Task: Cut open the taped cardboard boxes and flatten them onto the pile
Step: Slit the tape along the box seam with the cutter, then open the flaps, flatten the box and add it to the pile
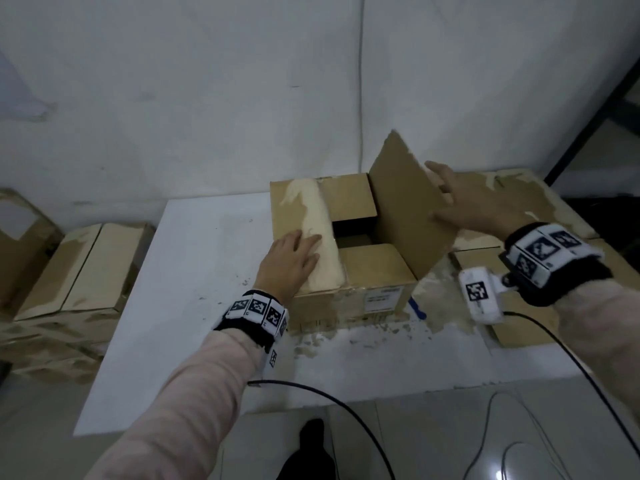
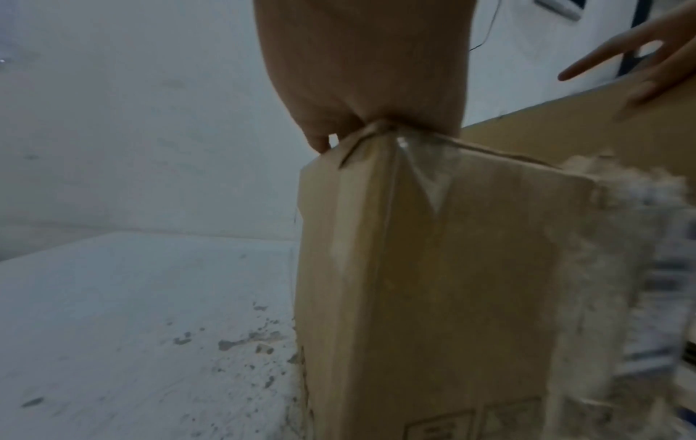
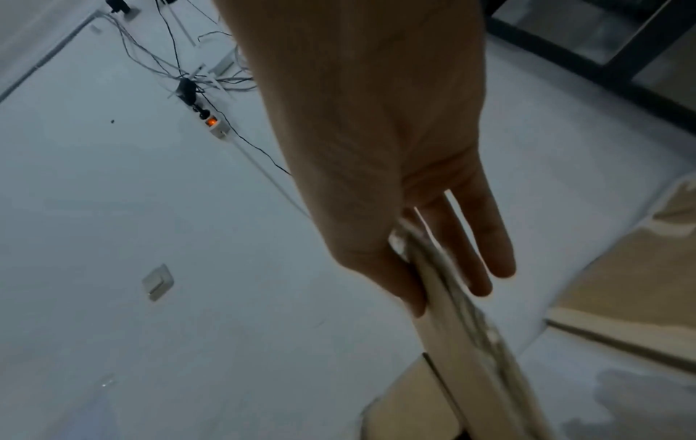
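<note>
A brown cardboard box (image 1: 346, 303) stands on the white table (image 1: 194, 271), its top partly open. My left hand (image 1: 294, 258) lies flat with straight fingers on the left flap (image 1: 301, 209), which has a torn pale strip. The right flap (image 1: 405, 202) stands raised. My right hand (image 1: 464, 202) holds its free edge, thumb on the inner face and fingers behind. The right wrist view shows the flap (image 3: 471, 342) running between thumb and fingers (image 3: 485, 244). The left wrist view shows the box's side (image 2: 433, 282) under my left hand (image 2: 361, 74).
A blue knife (image 1: 417, 308) lies on the table just right of the box. Flattened cardboard (image 1: 519, 188) lies at the back right, with another box (image 1: 519, 320) in front of it. Taped boxes (image 1: 79, 271) are stacked left of the table. Cables (image 1: 346, 407) hang at the front edge.
</note>
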Demonstrator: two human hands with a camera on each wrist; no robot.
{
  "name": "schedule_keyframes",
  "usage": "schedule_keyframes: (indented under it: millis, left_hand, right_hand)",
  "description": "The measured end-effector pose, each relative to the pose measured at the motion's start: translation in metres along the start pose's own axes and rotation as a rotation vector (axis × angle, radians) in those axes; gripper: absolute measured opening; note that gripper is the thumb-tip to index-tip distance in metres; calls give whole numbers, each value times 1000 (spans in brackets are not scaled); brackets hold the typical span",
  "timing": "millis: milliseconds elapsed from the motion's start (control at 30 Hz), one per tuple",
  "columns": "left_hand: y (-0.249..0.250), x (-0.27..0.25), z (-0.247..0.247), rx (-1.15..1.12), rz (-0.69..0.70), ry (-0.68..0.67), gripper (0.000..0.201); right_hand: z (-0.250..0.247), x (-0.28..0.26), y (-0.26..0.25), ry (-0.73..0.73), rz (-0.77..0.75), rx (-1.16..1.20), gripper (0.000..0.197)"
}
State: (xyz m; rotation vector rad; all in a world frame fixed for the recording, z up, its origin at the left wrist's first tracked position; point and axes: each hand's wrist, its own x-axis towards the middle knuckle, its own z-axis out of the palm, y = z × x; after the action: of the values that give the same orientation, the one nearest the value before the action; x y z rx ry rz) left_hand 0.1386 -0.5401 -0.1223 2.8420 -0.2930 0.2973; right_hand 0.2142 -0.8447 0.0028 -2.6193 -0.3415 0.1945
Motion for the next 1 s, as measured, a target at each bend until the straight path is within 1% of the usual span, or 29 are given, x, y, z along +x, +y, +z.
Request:
schedule_keyframes:
  millis: [33, 67, 133, 167, 200, 233, 267, 300, 333, 367, 433, 467, 500, 533, 600, 633, 667, 733, 767, 800, 833, 867, 900, 967, 1000]
  left_hand:
    - [6, -2, -3, 33, 51, 1, 37]
    - [10, -2, -1, 54, 108, -14, 37]
    - [19, -2, 1, 104, 250, -37, 44]
    - [28, -4, -2, 105, 283, -62, 38]
    - [36, -5, -2, 81, 283, -76, 37]
    - [45, -8, -4, 39, 236, -106, 48]
    - [52, -11, -1, 1, 182, -155, 57]
    - [60, -14, 1, 24, 144, -178, 59]
    - [66, -15, 3, 69, 139, -191, 57]
    - [70, -16, 3, 109, 137, -205, 53]
    - [71, -17, -1, 162, 130, -228, 45]
    - [69, -19, -4, 172, 135, -217, 41]
    - [65, -21, -8, 152, 158, -177, 35]
    - [61, -24, -14, 131, 206, -100, 29]
    - [54, -33, -31, 110, 286, 130, 21]
    - [49, -37, -41, 116, 298, 263, 16]
    - [43, -40, -51, 118, 271, 376, 12]
    - [27, -47, -72, 121, 161, 556, 5]
    - [14, -51, -78, 149, 94, 611, 5]
    - [-2, -57, -80, 193, 24, 634, 7]
    - [-17, -63, -80, 234, -39, 625, 9]
    - [-30, -71, -76, 265, -95, 579, 12]
    - [-41, -79, -70, 287, -138, 512, 12]
    - [-59, -94, -51, 264, -188, 341, 4]
    - [-63, -101, -42, 195, -214, 238, 10]
  right_hand:
    - [0, -8, 12, 42, -7, -84, 83]
    - [3, -15, 22, 73, -12, -178, 82]
    - [21, -28, 39, 112, -98, -386, 72]
    - [32, -33, 44, 111, -138, -510, 67]
    - [44, -39, 43, 84, -139, -604, 60]
    - [55, -45, 39, 31, -133, -637, 55]
    - [70, -52, 32, -36, -117, -620, 51]
    - [83, -58, 25, -84, -120, -579, 46]
    - [96, -64, 18, -82, -138, -536, 47]
    - [109, -66, 14, -62, -161, -498, 60]
    - [123, -68, 9, -75, -164, -458, 89]
    - [125, -68, 9, -99, -141, -456, 97]
    - [125, -69, 10, -116, -121, -454, 101]
    - [122, -70, 8, -131, -109, -460, 101]
    - [117, -71, 8, -135, -118, -476, 98]
    - [115, -71, 7, -136, -118, -469, 98]
    - [114, -71, 6, -142, -111, -447, 95]
    - [114, -68, 3, -132, -91, -429, 73]
    - [114, -64, 0, -137, -68, -429, 64]
    - [114, -60, -4, -158, -46, -428, 63]
    - [115, -53, -9, -177, -28, -422, 66]
    - [116, -47, -15, -208, -10, -413, 70]
    - [117, -40, -22, -249, 12, -408, 73]
    - [120, -25, -36, -312, 61, -394, 75]
    - [121, -16, -41, -349, 89, -389, 78]
